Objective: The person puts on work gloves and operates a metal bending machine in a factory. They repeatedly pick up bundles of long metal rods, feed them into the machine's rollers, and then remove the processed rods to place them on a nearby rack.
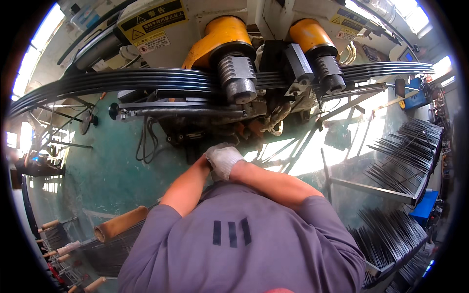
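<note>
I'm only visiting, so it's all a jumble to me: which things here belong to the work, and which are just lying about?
In use:
gloved hand
long dark rods in the machine
ridged rollers

Lying about:
rod stacks on the rack
padded roll
blue box

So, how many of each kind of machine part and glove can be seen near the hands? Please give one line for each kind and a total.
Yellow housings: 2, one and the other
Grey ribbed rollers: 2, one and the other
Coiled springs: 1
White work gloves: 1
Total: 6
</note>
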